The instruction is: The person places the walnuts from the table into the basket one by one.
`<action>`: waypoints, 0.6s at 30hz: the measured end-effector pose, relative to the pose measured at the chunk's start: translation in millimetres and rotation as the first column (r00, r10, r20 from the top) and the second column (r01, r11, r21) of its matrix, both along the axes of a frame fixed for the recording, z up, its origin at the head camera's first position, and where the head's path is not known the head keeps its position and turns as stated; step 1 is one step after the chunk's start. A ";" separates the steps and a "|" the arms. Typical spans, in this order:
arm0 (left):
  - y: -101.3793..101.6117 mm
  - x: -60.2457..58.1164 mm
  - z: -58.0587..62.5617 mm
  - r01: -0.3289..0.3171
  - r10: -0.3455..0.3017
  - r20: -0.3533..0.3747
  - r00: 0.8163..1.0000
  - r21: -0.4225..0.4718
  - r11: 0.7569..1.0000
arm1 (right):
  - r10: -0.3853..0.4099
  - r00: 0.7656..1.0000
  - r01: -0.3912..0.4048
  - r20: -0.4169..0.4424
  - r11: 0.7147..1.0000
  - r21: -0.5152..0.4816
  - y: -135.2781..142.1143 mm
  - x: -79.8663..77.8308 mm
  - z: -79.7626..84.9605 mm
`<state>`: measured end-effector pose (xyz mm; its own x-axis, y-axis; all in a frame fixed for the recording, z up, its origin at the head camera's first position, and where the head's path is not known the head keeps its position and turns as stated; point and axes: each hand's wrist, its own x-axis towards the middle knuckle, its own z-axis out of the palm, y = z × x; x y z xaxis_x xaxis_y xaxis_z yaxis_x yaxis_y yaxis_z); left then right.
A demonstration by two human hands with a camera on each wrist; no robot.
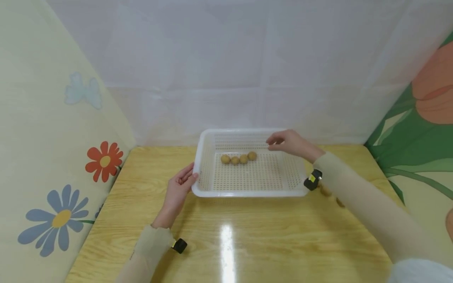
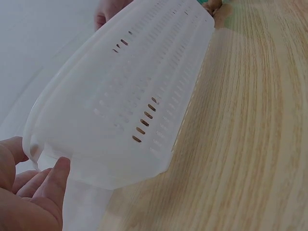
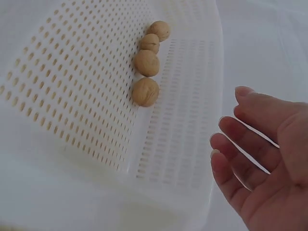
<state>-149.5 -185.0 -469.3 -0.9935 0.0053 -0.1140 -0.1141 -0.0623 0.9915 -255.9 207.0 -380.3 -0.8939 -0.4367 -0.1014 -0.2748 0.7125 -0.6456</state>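
A white perforated plastic basket (image 1: 247, 193) stands tilted on the table, its open side towards the head camera. My left hand (image 1: 178, 192) grips the rim at its left end, thumb on one side and fingers curled under the lip (image 2: 48, 161) in the left wrist view. Inside, several walnuts (image 1: 243, 158) lie in a row along the corner between the floor and the far wall. My right hand (image 1: 288, 142) hovers over the basket's far right part, holding nothing. Its fingers (image 3: 240, 139) are loosely bent and spread beside the rim in the right wrist view.
More walnuts (image 1: 325, 191) lie on the wood-grain table (image 1: 198, 236) to the right of the basket, partly hidden by my right forearm. A white sheet (image 1: 198, 70) hangs behind the table. Flower-printed panels (image 1: 42, 129) stand at both sides.
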 end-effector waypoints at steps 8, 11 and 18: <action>-1.2 2.6 -3.1 0.000 0.000 0.006 1.000 -0.001 1.000 | -0.009 0.998 0.011 -0.054 1.000 0.028 36.3 28.2 1.7; -1.8 2.5 -4.0 -0.001 0.001 0.000 1.000 -0.004 1.000 | -0.034 0.998 0.035 -0.061 0.999 0.019 51.5 38.3 4.3; 0.3 3.4 -3.5 0.003 -0.003 -0.010 1.000 -0.005 1.000 | -0.084 0.993 0.084 -0.086 0.996 -0.001 94.5 61.6 2.6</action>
<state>-146.1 -184.7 -472.8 -0.9945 0.0082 -0.1043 -0.1046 -0.0572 0.9929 -194.2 301.5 -377.7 -0.9328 -0.3596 -0.0240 -0.2682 0.7371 -0.6203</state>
